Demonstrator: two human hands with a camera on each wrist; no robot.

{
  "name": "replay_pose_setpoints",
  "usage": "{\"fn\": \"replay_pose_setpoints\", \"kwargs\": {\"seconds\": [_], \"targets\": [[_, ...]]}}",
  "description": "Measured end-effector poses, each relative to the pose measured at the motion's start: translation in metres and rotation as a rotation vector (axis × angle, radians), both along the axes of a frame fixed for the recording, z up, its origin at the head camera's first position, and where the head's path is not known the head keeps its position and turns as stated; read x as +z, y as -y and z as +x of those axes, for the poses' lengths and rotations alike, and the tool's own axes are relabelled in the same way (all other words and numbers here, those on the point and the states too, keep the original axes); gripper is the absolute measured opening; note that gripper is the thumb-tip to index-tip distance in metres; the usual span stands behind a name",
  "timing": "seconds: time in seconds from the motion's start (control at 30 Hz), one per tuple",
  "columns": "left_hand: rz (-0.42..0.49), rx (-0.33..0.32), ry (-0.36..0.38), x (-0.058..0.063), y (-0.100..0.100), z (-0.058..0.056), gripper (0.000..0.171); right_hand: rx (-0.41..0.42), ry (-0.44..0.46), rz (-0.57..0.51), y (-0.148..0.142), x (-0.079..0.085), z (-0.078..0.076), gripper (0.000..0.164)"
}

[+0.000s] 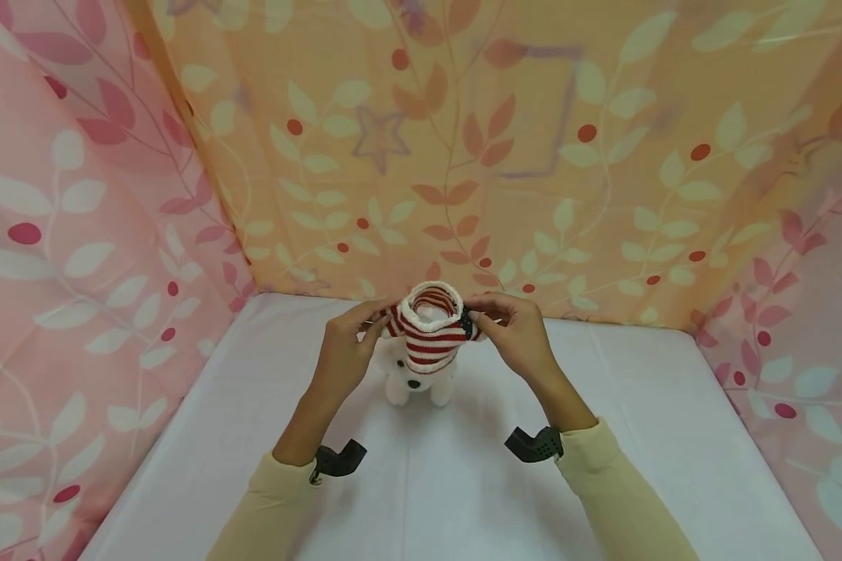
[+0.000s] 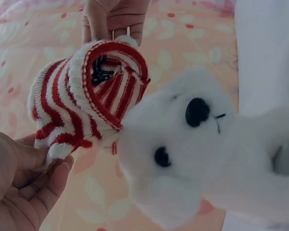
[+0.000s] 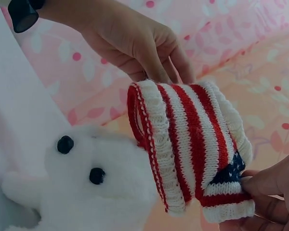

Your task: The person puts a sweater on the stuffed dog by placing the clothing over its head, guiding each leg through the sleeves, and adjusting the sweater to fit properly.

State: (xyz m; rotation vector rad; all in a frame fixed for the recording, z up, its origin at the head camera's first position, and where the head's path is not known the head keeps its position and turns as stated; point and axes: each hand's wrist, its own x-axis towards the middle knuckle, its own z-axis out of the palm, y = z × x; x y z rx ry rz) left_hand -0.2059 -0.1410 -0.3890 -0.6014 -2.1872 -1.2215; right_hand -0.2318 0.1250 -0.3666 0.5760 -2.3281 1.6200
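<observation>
The left hand (image 1: 344, 347) and right hand (image 1: 522, 335) each pinch a sleeve of the striped knit sweater (image 1: 435, 343), held at the white plush animal's (image 2: 183, 139) head. Even tension should keep the hem round. Whether hem touches fur is unclear; both wrist views crop the toy's body.

Head view: the striped sweater (image 1: 433, 343) partly hides the plush toy (image 1: 428, 379) at six o'clock, the pattern on the navy patch (image 1: 468, 322) is too small to resolve, and the person's sleeves (image 1: 270, 506) leave the frame at seven and five; wrist views: the left hand (image 2: 26, 185) is cropped at eight, the right hand (image 3: 269, 197) at four.
</observation>
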Motion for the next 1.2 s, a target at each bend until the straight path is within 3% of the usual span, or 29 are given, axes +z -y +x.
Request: {"fn": "replay_pose_setpoints", "kwargs": {"seconds": [0.23,0.47,0.87,1.07,1.2], "targets": [[0.002,0.029,-0.034,-0.001,0.013,0.000,0.032,-0.023,0.002,0.013,0.005,-0.003,-0.004,0.017],[-0.020,0.076,-0.034,-0.010,0.020,-0.002,0.033,-0.034,-0.034,0.049,0.011,-0.011,-0.010,0.016],[-0.005,0.089,0.060,-0.028,0.022,-0.010,0.029,-0.056,-0.030,0.114,0.012,-0.026,-0.015,0.015],[0.085,0.071,0.183,-0.030,0.025,-0.012,0.033,-0.083,-0.004,0.059,0.008,-0.029,-0.015,0.017],[0.189,0.040,0.257,-0.032,0.028,-0.015,0.039,-0.127,0.027,-0.037,0.003,-0.034,-0.016,0.019]]}}
